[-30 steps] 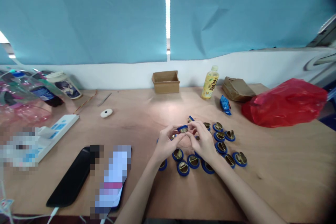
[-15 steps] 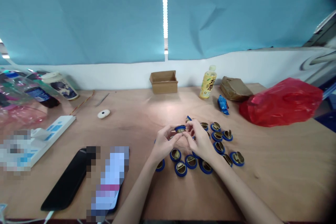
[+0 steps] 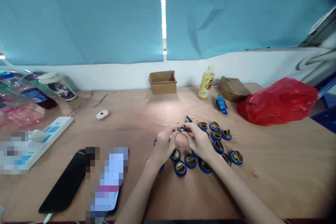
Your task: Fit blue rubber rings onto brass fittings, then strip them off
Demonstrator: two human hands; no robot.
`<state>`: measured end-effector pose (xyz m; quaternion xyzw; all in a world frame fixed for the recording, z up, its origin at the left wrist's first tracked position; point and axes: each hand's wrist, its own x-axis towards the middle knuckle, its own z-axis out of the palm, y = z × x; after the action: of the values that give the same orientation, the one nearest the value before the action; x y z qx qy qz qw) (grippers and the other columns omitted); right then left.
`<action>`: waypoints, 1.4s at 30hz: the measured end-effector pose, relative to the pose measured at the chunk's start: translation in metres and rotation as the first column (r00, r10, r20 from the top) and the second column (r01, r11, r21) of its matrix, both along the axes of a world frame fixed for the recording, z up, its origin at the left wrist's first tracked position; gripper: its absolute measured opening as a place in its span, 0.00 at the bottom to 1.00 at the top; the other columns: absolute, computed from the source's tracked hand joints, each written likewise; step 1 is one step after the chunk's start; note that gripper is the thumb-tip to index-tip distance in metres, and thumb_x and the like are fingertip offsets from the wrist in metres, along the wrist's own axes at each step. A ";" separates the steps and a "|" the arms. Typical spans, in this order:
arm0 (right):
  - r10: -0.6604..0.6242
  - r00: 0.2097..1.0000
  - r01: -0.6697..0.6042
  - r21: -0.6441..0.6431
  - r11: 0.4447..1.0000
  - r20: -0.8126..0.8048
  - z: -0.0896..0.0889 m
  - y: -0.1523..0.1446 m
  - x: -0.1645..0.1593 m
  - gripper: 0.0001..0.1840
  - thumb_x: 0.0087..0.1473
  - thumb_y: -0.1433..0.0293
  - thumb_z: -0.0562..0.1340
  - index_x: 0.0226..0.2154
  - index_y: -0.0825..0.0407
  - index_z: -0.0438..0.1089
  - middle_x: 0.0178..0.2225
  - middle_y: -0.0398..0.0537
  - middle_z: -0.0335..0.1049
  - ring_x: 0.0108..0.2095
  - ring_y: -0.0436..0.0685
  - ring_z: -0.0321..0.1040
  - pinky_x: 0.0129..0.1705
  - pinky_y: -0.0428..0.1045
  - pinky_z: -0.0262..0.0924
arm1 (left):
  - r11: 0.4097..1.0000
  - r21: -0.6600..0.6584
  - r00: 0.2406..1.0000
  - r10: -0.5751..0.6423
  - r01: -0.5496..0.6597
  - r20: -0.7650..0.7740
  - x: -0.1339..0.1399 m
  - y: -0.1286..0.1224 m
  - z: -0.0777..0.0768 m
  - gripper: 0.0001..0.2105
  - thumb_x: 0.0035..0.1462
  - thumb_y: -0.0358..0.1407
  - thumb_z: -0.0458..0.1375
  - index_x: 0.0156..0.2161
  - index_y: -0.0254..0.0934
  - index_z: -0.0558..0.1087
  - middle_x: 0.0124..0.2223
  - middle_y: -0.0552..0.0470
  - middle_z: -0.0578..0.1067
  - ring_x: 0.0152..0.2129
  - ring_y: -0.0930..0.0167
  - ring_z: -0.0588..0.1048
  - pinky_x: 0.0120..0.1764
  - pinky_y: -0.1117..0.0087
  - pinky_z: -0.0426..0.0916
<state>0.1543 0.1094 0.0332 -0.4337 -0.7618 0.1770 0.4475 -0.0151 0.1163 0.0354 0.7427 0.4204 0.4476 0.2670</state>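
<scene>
Between my two hands is a round blue badge (image 3: 181,129) with a gold metal back, held above the table. My left hand (image 3: 163,144) pinches its left side with thumb and fingers. On the right side, my right hand (image 3: 200,142) grips it in the same way. Fingers hide most of its face and edge. Around and beneath the hands lie several like badges, mostly gold side up with pin clasps showing, such as a badge (image 3: 180,168) in front and a badge (image 3: 236,157) to the right. One badge (image 3: 188,119) behind the hands is tilted.
At the back stand an open cardboard box (image 3: 162,87) and a yellow drink bottle (image 3: 206,82). Right are a blue packet (image 3: 222,104), a brown paper package (image 3: 233,88) and a red plastic bag (image 3: 278,103). Left lie a power strip (image 3: 52,131), a black phone (image 3: 64,182) and a lit phone (image 3: 111,178).
The held badge has tipped between my fingers and shows less of its gold back. My left hand has turned slightly and closed in nearer to the right hand.
</scene>
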 end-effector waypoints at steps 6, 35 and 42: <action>-0.024 1.000 0.022 0.142 0.990 0.006 0.005 -0.003 -0.003 0.10 0.63 0.72 0.56 0.47 0.46 0.64 0.45 0.52 0.70 0.49 0.59 0.70 0.49 0.56 0.69 | 0.997 -0.003 0.994 0.080 -0.081 -0.079 0.000 -0.001 -0.006 0.08 0.63 0.31 0.51 0.47 0.40 0.65 0.46 0.46 0.80 0.42 0.64 0.80 0.41 0.66 0.72; 0.029 0.995 -0.038 -0.095 0.995 -0.099 0.008 -0.002 -0.004 0.05 0.61 0.68 0.57 0.33 0.49 0.61 0.31 0.45 0.65 0.31 0.54 0.64 0.35 0.49 0.61 | 0.996 0.059 0.998 0.066 -0.064 -0.022 0.006 -0.009 -0.001 0.07 0.58 0.29 0.54 0.41 0.40 0.63 0.36 0.49 0.81 0.33 0.68 0.81 0.34 0.73 0.72; -0.021 0.836 -0.236 -0.394 0.888 -0.548 0.020 0.003 -0.002 0.11 0.54 0.60 0.64 0.33 0.50 0.70 0.35 0.46 0.73 0.40 0.57 0.70 0.45 0.52 0.65 | 0.993 -0.014 0.993 0.116 -0.116 -0.012 0.006 -0.007 0.004 0.04 0.57 0.31 0.55 0.38 0.40 0.64 0.33 0.52 0.79 0.27 0.71 0.78 0.33 0.73 0.70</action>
<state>0.1524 0.1120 0.0534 -0.4125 -0.5679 0.4866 0.5201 -0.0094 0.1088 0.0398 0.7175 0.4676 0.4551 0.2438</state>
